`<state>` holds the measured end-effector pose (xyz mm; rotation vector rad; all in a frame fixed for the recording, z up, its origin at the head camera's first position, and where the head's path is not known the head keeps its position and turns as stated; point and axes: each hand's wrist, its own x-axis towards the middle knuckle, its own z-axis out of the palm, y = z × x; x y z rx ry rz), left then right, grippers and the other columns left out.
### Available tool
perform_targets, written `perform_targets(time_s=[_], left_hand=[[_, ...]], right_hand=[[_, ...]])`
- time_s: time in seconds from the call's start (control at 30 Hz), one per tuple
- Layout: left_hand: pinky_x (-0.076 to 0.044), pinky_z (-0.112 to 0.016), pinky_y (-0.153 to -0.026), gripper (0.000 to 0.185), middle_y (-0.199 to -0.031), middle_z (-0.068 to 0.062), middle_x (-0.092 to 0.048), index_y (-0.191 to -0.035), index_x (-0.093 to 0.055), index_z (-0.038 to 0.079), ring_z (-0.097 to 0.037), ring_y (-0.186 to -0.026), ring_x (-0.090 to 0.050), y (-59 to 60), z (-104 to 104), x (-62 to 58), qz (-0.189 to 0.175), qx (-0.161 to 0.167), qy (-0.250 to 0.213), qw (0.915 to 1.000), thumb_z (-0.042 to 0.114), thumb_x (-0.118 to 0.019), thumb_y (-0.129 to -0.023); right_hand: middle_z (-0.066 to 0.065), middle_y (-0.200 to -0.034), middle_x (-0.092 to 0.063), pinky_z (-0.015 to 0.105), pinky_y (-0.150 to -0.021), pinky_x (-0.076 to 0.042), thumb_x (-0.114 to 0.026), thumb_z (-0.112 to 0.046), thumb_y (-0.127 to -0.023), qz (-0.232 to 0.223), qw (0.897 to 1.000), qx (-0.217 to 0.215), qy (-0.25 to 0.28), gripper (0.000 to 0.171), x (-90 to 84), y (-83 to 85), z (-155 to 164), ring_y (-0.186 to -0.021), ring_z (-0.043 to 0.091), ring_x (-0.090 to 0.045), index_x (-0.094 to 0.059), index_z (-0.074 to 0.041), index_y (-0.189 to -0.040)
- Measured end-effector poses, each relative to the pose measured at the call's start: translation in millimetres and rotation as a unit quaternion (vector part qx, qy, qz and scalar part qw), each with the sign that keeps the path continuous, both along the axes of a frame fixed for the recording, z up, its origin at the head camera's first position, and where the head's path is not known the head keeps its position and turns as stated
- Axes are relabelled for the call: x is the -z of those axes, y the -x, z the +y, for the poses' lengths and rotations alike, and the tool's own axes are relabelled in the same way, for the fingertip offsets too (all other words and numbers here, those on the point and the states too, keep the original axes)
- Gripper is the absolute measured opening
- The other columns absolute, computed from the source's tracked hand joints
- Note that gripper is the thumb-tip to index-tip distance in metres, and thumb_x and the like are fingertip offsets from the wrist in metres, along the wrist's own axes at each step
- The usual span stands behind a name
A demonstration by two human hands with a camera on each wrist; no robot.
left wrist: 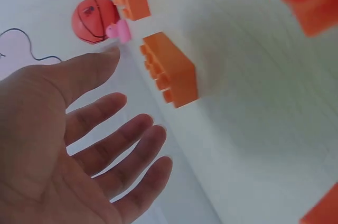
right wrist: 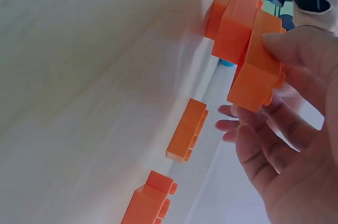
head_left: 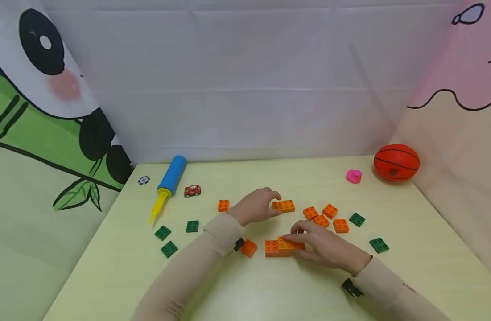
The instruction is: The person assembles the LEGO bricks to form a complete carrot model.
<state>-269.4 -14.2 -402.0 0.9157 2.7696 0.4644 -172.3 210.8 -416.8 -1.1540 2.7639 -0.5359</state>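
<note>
My left hand [head_left: 274, 203] hovers open, fingers spread [left wrist: 124, 145], just left of a long orange brick [head_left: 283, 205] [left wrist: 170, 68] without touching it. My right hand [head_left: 296, 243] pinches an orange brick [right wrist: 257, 73] that sits on top of a low block of joined orange bricks [head_left: 278, 247] [right wrist: 232, 20] near the table's front middle. The thumb [right wrist: 296, 44] presses the brick's side. In the right wrist view the long orange brick [right wrist: 186, 129] lies beyond the held one.
Several loose orange bricks [head_left: 325, 217] lie to the right, one [head_left: 223, 205] to the left, and one [head_left: 249, 248] by my left wrist. Green bricks [head_left: 166, 240] [head_left: 379, 244] are scattered on both sides. At the back are a blue-yellow pump [head_left: 167, 183], a red toy car [head_left: 192, 191], a pink duck [head_left: 353, 176] and a basketball [head_left: 396, 162].
</note>
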Motion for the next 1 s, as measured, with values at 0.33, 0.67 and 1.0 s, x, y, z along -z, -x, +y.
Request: perform_targets(time_s=[0.33, 0.67, 1.0], left_hand=[[-0.049, -0.031, -0.099, 0.043, -0.127, -0.005, -0.063, -0.135, -0.06, 0.011, -0.018, -0.113, -0.059, 17.8, 20, 15.3, 0.006, -0.002, 0.048, 0.9988, 0.027, -0.068, -0.095], [-0.049, -0.031, -0.098, 0.035, -0.125, -0.005, -0.066, -0.129, -0.065, 0.009, -0.018, -0.113, -0.06, 19.9, 16, 14.3, -0.003, -0.002, 0.047, 0.9989, 0.016, -0.068, -0.094], [-0.049, -0.03, -0.095, 0.037, -0.116, -0.001, -0.063, -0.13, -0.064, 0.011, -0.016, -0.103, -0.058, -11.7, -14, -7.3, -0.014, 0.006, 0.018, 0.9997, 0.022, -0.067, -0.095]], right_hand=[[-0.008, -0.116, -0.057, 0.028, -0.087, -0.053, -0.073, -0.023, -0.092, -0.003, 1.0, -0.003, 0.012, 0.039, 0.2, 1.5, -1, -0.101, 0.009, -0.053, -0.067, -0.026, -0.131], [-0.008, -0.115, -0.057, 0.027, -0.086, -0.052, -0.073, -0.022, -0.092, -0.008, 1.0, -0.007, 0.017, 0.04, -1.4, 3.0, -2, -0.1, 0.009, -0.052, -0.067, -0.027, -0.131], [-0.007, -0.116, -0.057, 0.028, -0.085, -0.053, -0.072, -0.022, -0.092, -0.013, 1.0, 0.005, 0.017, 0.042, -0.5, 2.9, -1, -0.1, 0.01, -0.052, -0.066, -0.028, -0.133]])
